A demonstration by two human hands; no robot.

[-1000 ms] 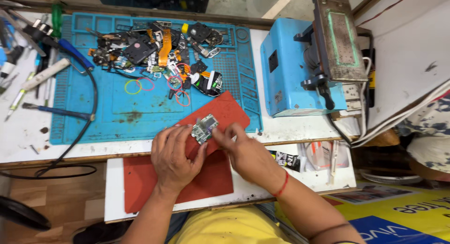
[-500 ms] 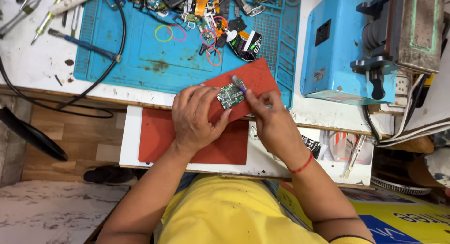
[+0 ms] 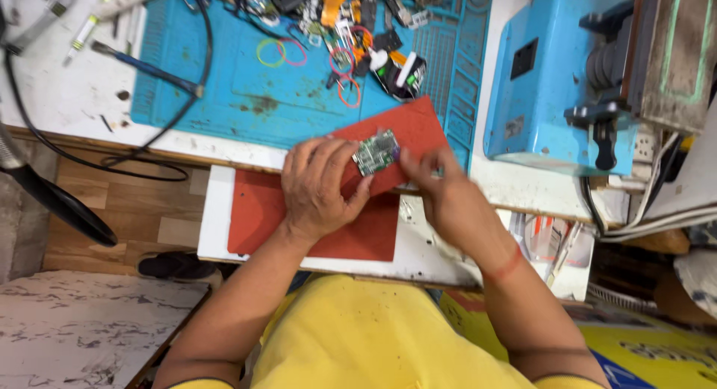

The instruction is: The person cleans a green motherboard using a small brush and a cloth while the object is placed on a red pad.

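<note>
The small green circuit board [image 3: 375, 152] lies on the red mat [image 3: 351, 232], pinched at its near-left edge by the left hand [image 3: 320, 186], so hold it flat while the blurred right hand [image 3: 441, 191], grip unclear, works its right edge, short of the blue mat [image 3: 224, 82].

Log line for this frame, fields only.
left hand: holds circuit board | right hand: at board's right edge, blurred | under: red mat
</note>
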